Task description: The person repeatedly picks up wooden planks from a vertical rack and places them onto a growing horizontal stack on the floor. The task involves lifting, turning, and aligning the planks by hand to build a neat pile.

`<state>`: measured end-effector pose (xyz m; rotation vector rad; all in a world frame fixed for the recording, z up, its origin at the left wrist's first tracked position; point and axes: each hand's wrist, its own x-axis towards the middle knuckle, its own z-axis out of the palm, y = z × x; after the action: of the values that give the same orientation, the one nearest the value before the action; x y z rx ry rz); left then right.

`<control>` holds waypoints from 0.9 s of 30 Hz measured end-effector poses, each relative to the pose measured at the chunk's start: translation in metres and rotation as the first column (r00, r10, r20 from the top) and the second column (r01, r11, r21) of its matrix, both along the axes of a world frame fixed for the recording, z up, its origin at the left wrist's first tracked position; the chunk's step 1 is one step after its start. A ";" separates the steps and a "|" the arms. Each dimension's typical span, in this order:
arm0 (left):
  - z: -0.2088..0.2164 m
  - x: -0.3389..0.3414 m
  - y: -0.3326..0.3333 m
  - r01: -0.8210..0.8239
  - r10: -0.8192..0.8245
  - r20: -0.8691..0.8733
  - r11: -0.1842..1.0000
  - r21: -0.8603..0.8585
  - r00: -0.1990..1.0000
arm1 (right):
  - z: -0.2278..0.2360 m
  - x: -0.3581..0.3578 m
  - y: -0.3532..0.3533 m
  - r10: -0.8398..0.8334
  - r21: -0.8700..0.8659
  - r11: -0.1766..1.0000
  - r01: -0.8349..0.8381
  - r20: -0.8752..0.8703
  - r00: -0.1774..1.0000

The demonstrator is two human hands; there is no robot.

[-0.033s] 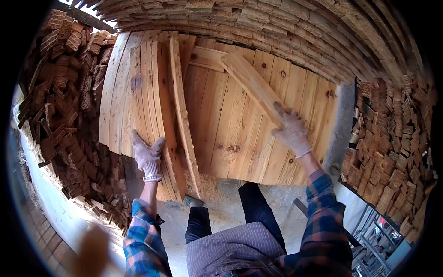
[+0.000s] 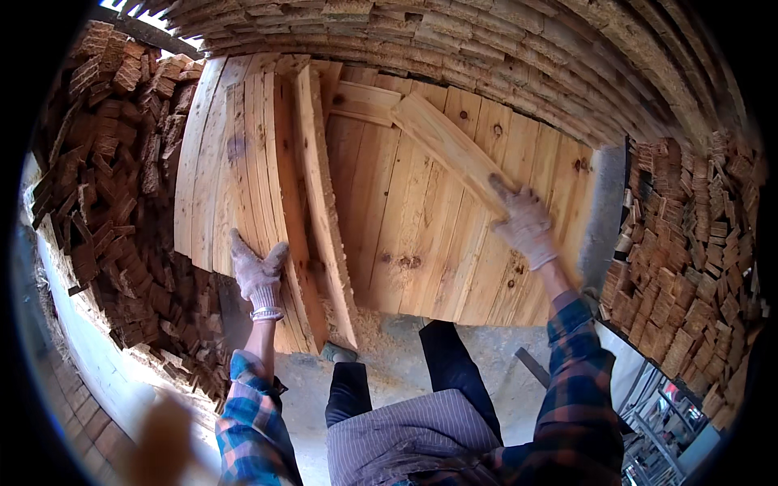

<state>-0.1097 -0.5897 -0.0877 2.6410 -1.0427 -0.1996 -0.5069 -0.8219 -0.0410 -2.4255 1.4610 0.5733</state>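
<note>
My left hand (image 2: pixel 258 271), in a pale work glove, lies with thumb and fingers spread on the near end of a stack of wooden boards (image 2: pixel 258 162). In my gloved right hand (image 2: pixel 525 223) is the near end of a short wooden board (image 2: pixel 450 146), held between thumb and fingers. That board slants across a layer of boards (image 2: pixel 413 235) laid side by side, its far end touching a short crosswise piece (image 2: pixel 365 102). A rough-edged board (image 2: pixel 322 202) stands tilted on its narrow side, right of the left-hand stack.
Stacked rough wood pieces rise at the left (image 2: pixel 113 162) and right (image 2: pixel 681 267). Another long stack (image 2: pixel 421 40) runs along the far side. Sawdust covers part of the concrete floor (image 2: pixel 389 348) by my feet. Metal frames (image 2: pixel 660 421) stand at lower right.
My right hand has moved slightly right, swinging the near end of the short board the same way. The tilted rough-edged board has shifted a little to the right. My left hand stays put.
</note>
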 end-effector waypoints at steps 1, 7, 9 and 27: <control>0.004 0.005 0.006 0.029 -0.027 0.038 0.998 -0.050 0.999 | -0.004 -0.010 -0.017 0.085 -0.089 0.992 -0.085 0.000 0.996; 0.006 0.008 0.007 -0.001 0.001 -0.018 1.000 -0.015 1.000 | -0.042 -0.030 -0.112 0.321 -0.318 0.890 -0.328 -0.075 0.944; 0.012 0.003 -0.002 0.011 -0.012 0.018 0.999 0.049 1.000 | -0.053 -0.031 -0.124 0.293 -0.336 0.892 -0.303 -0.081 0.953; 0.019 -0.003 -0.005 -0.027 0.026 0.020 0.997 0.074 0.999 | -0.037 0.270 0.126 -0.520 0.250 0.848 0.467 0.222 0.825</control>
<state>-0.1129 -0.5951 -0.0687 2.7263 -1.0242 -0.2121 -0.2368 -0.6960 -0.0783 -1.7828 1.7274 0.2175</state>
